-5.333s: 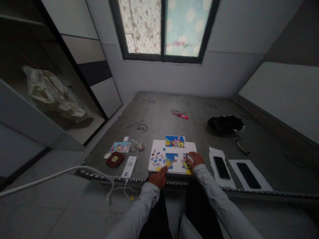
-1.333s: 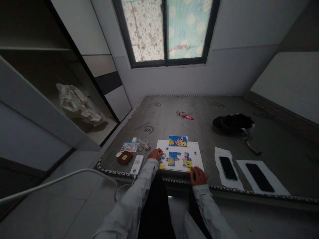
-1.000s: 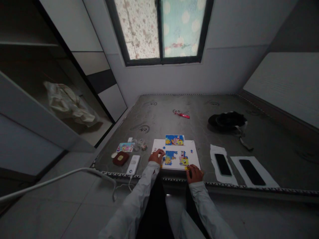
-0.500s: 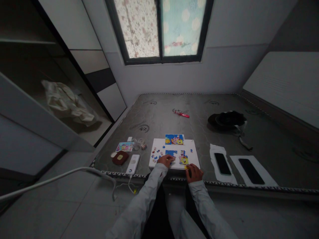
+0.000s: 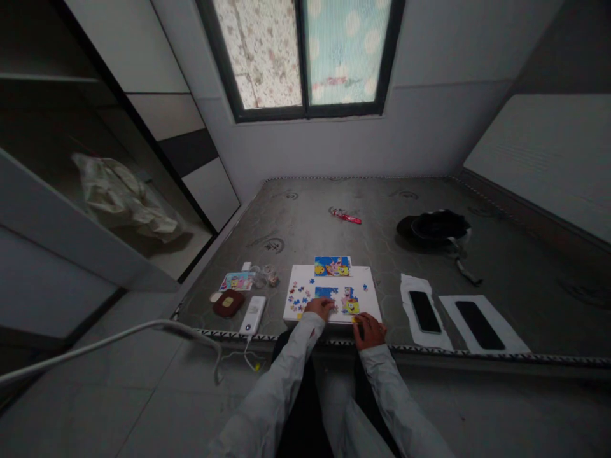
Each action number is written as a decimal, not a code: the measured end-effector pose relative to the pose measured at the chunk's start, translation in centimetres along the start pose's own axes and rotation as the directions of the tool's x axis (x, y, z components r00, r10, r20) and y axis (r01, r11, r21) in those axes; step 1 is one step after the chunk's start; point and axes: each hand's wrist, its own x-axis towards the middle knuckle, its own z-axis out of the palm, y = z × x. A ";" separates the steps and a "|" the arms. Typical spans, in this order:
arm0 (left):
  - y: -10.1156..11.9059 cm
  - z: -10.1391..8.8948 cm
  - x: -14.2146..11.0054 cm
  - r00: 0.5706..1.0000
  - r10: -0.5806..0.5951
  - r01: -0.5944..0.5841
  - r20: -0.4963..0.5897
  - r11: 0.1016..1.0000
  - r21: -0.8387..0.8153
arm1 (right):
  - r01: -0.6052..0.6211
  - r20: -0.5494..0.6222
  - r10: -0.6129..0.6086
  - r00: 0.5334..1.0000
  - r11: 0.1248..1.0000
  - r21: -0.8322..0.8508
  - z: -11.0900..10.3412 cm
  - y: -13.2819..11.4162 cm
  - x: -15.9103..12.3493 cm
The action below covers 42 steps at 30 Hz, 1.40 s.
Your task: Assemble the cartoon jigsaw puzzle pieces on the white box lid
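Observation:
A white box lid or board [image 5: 298, 277] carries a partly joined jigsaw puzzle. Its blue section [image 5: 325, 292] sits left of a yellow cartoon section [image 5: 351, 306], with a gap between them. My left hand [image 5: 319, 308] is closed at the lower edge of the blue section, its fingertips on a small pale puzzle piece [image 5: 333, 306]. At the board's front right edge, my right hand [image 5: 370, 331] pinches a yellow puzzle piece [image 5: 356, 320], partly hidden by the fingers. Several loose pieces [image 5: 300, 299] lie at left. A picture card [image 5: 332, 266] rests at the board's back edge.
Left of the board are a white power bank [image 5: 252, 315], a brown pouch [image 5: 228, 303] and another picture card [image 5: 237, 281]. Two phones [image 5: 425, 312] lie on white paper at right. Farther back are a black cap [image 5: 433, 228] and a red object [image 5: 347, 217].
My left hand has shifted slightly at the blue section, and a yellow piece now shows at the board's left front, beside that hand. My right hand stays nearly in place. The view has shifted slightly.

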 end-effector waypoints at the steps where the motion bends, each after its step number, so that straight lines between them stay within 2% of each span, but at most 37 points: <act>1: 0.0 0.1 0.1 1.000 -0.001 0.001 -0.001 1.000 0.002 | 0.011 0.003 -0.011 1.000 1.000 -0.006 0.0 0.0 0.0; 9: 0.8 1.5 1.0 0.998 -0.057 0.057 -0.014 0.998 0.034 | 0.052 0.164 -0.052 0.985 0.999 0.002 -0.1 -1.1 0.0; 16: 1.6 1.8 1.0 0.993 -0.111 0.112 -0.035 0.992 0.057 | 0.048 0.179 -0.052 0.982 0.999 0.022 0.1 -1.1 -0.1; 28: 3.3 1.0 0.8 0.987 -0.152 0.158 -0.045 0.972 0.173 | 0.041 0.153 -0.049 0.987 0.998 0.057 0.7 -0.7 -0.5; 42: 4.5 0.9 0.9 0.998 -0.062 0.054 0.009 0.929 0.365 | 0.014 0.148 -0.025 0.989 0.997 0.073 0.9 -0.7 -0.6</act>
